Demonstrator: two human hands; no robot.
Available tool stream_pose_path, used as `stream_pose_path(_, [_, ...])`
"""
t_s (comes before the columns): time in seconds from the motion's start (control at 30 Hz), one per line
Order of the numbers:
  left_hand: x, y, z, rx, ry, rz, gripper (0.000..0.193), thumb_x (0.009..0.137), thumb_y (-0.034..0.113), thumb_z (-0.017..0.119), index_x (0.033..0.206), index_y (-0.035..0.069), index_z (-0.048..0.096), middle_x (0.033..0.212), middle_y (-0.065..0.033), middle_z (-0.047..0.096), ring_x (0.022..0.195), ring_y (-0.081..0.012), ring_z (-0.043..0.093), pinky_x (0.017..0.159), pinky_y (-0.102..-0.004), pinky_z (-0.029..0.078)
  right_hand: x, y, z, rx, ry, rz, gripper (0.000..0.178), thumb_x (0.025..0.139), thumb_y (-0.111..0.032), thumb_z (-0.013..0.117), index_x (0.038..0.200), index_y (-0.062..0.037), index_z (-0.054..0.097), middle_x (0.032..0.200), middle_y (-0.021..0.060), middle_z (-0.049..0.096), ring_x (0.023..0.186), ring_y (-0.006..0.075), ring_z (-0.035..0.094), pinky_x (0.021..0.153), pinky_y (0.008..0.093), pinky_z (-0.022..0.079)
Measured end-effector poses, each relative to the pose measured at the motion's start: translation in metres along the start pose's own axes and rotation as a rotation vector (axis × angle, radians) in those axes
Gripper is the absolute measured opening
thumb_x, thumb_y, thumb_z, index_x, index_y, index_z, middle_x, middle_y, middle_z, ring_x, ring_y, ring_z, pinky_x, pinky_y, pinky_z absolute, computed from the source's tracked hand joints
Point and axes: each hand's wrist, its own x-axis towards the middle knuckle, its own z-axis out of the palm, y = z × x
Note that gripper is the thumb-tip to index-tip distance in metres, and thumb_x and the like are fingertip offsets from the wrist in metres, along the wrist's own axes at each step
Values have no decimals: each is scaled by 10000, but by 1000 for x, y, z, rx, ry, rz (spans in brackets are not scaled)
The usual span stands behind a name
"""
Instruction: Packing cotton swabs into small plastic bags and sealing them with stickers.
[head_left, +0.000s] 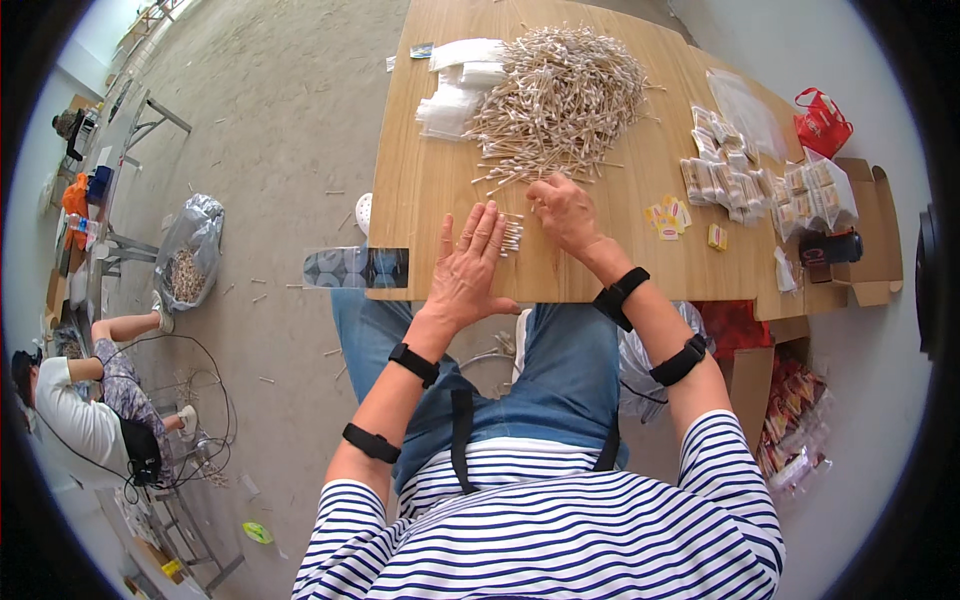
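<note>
- Here, the left hand (466, 268) is laid flat, with its fingers held straight and its thumb stretched out wide.
- A small row of cotton sticks (513, 236) is seen on the table (415, 190), just beside those fingers.
- The right hand (566, 216) is curled in near the big pile of cotton sticks (565, 95); whether a stick is held cannot be told.
- Yellow cards (668, 216) are spread farther right.
</note>
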Motion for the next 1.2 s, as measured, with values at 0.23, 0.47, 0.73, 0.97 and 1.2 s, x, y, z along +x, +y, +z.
stream_pose_path(0.23, [-4, -7, 13, -54, -27, -13, 1397, 540, 733, 805, 1584, 7, 225, 1665, -155, 194, 1564, -290, 107, 1255, -563, 32, 31, -8, 11, -10, -61, 78, 68, 887, -122, 627, 911, -74, 668, 957, 176, 662, 930, 386, 666, 816, 481, 538])
stream_pose_path(0.47, [-2, -1, 11, -55, -56, -25, 1357, 567, 713, 806, 1592, 36, 229, 1675, -124, 183, 1566, -273, 108, 1229, -619, 27, 54, -17, 20, -10, 44, 78, 99, 880, -124, 657, 932, -40, 651, 1002, 192, 675, 930, 399, 664, 838, 480, 542])
stream_pose_path(0.73, [-7, -2, 15, -80, -29, -20, 1338, 581, 683, 814, 1593, 32, 229, 1676, -120, 182, 1567, -271, 111, 1229, -618, 25, -46, -37, 7, 78, -96, -221, 645, 868, -245, 702, 1411, 40, 500, 1429, 241, 517, 1402, 413, 400, 1146, 500, 359])
stream_pose_path(0.97, [-15, -11, 12, -101, -1, -49, 1371, 484, 510, 921, 1575, 9, 260, 1646, -148, 268, 1557, -288, 172, 1246, -581, 58, -48, -52, -2, 12, -481, -256, 1305, 596, -455, 894, 1574, 39, 185, 1640, 267, 180, 1549, 406, 102, 1255, 535, 122])
stream_pose_path(1.2, [-11, -1, 23, -154, 43, -45, 1309, 512, 387, 924, 1567, -6, 256, 1640, -192, 266, 1553, -314, 180, 1260, -535, 65, -70, -51, 4, -151, -457, -138, 1409, 495, -387, 954, 1574, 46, 158, 1646, 260, 162, 1548, 416, 106, 1251, 530, 116])
